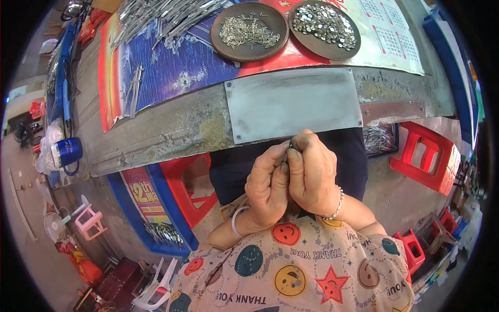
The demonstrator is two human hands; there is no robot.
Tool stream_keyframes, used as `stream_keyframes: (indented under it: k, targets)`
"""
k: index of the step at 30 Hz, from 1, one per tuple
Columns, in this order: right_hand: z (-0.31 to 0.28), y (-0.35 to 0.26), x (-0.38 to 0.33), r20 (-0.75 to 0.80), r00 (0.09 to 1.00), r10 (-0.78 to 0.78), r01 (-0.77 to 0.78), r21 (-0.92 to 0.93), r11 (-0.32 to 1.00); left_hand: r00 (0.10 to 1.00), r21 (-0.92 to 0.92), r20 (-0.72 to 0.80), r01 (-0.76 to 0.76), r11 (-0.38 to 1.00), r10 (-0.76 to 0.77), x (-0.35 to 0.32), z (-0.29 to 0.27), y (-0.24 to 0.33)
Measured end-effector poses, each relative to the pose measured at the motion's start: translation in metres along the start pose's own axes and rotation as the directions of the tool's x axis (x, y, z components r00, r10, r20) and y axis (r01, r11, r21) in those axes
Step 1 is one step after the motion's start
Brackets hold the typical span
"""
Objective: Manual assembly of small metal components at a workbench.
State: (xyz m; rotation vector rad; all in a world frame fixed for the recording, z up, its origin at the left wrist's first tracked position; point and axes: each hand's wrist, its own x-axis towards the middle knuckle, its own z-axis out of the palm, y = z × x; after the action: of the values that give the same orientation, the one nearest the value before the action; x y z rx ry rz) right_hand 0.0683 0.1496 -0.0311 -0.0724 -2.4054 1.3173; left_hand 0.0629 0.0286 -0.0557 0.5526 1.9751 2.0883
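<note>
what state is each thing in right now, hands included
left hand: fingers pinched on the small dark piece
right hand: fingers pinched on it too
small dark piece: held, mostly hidden
left dish: partly filled with small pins
right dish: mostly covered with round shiny pieces
metal sheet: flat, scuffed
blue tray: silver pieces at one end

Open path over the flat, pale grey metal plate (296, 104), closed off at its far side.
Room is left for movement between the bare left hand (267, 182) and right hand (315, 171), near its front edge, and two obstacles: the round brown dish (248, 54) of small metal pins (249, 34) and the round brown dish (311, 44) of shiny metal discs (325, 26), by which the far side is blocked. Farther left, passage is hindered by a heap of long, thin silver strips (156, 21).
</note>
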Motion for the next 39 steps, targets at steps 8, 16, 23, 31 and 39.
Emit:
stream_keyframes:
  k: [8, 16, 23, 31, 39]
  targets:
    - [-0.023, 0.011, 0.007, 0.302, 0.927, 0.224, -0.367, 0.6, 0.711, 0.87, -0.717, 0.25, 0.461, 0.522, -0.425, 0.013, -0.017, 0.023]
    - [-0.009, 0.009, 0.01, 0.187, 0.982, -0.01, -0.025, 0.186, 0.982, 0.806, -0.801, 0.347, 0.521, 0.296, -0.48, 0.011, -0.03, 0.018]
    - [0.0, 0.006, 0.01, 0.081, 0.986, -0.145, 0.128, 0.182, 0.975, 0.977, -0.559, 0.002, 0.178, 0.81, -0.213, 0.001, -0.017, 0.012]
    - [0.022, 0.005, 0.007, -0.104, 0.968, -0.23, 0.249, 0.234, 0.94, 0.995, -0.188, -0.093, -0.038, 0.982, 0.02, -0.015, -0.023, -0.001]
    - [0.027, 0.002, 0.0, -0.1, 0.965, -0.243, 0.251, 0.072, 0.965, 0.998, -0.097, -0.058, -0.042, 0.994, 0.037, -0.015, -0.023, -0.002]
